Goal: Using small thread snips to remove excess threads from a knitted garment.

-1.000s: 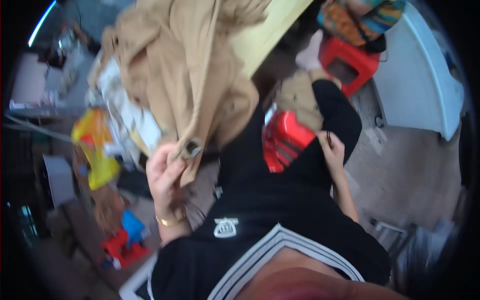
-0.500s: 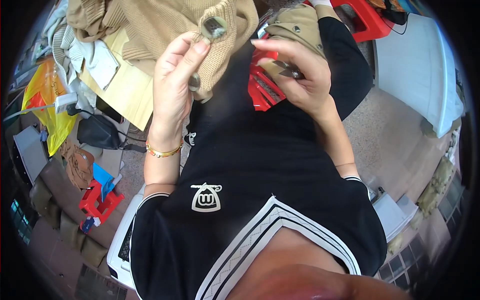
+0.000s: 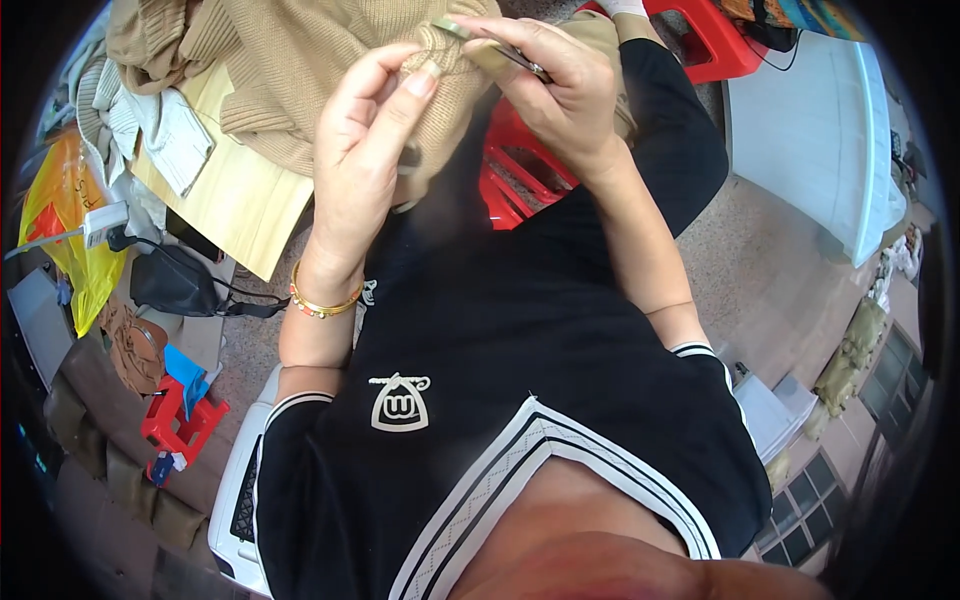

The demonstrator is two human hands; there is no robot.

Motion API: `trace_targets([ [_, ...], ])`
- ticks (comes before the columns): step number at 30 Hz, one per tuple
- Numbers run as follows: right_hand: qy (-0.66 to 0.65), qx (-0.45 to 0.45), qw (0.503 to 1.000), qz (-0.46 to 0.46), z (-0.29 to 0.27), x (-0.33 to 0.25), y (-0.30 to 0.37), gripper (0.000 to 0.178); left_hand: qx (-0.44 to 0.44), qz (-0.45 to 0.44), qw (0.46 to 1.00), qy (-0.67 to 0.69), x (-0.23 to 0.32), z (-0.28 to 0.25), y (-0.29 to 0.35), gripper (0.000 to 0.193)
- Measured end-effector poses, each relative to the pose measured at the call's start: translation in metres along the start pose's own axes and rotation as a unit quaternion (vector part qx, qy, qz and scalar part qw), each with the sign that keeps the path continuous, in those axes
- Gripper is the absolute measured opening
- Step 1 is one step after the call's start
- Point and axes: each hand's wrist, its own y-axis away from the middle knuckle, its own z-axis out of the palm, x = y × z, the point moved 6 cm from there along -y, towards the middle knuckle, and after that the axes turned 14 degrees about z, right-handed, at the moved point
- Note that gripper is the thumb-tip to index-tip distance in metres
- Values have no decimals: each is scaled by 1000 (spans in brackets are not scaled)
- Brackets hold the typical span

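A beige knitted cardigan (image 3: 290,80) spreads from the wooden board toward my lap. My left hand (image 3: 360,160) is closed, pinching its button band between thumb and fingertips. My right hand (image 3: 565,95) is closed too, with its thumb and forefinger at a greenish button (image 3: 452,28) seen nearly edge-on beside the left fingertips. Small dark metal thread snips (image 3: 525,62) lie within the right hand, partly hidden by its fingers. A second button (image 3: 410,156) shows lower on the band, partly behind my left hand.
Under the cardigan is a pale wooden board (image 3: 225,215), with white knitwear (image 3: 170,135) on it. Red plastic stools stand between my knees (image 3: 520,160) and at far right (image 3: 715,40). A white table (image 3: 800,130) is at right; a black bag (image 3: 175,280) lies at left.
My right hand has moved left and up, from apart to the button at my left hand's fingertips. The button has turned from face-on to nearly edge-on.
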Motion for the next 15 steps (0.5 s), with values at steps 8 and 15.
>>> trace_targets([
  [8,-163,-4,974,160,11,15,7,19,64,31,997,-39,-1,-5,-3,36],
  [15,-230,-31,954,193,18,20,5,24,-34,33,995,-88,-6,-2,-6,43],
])
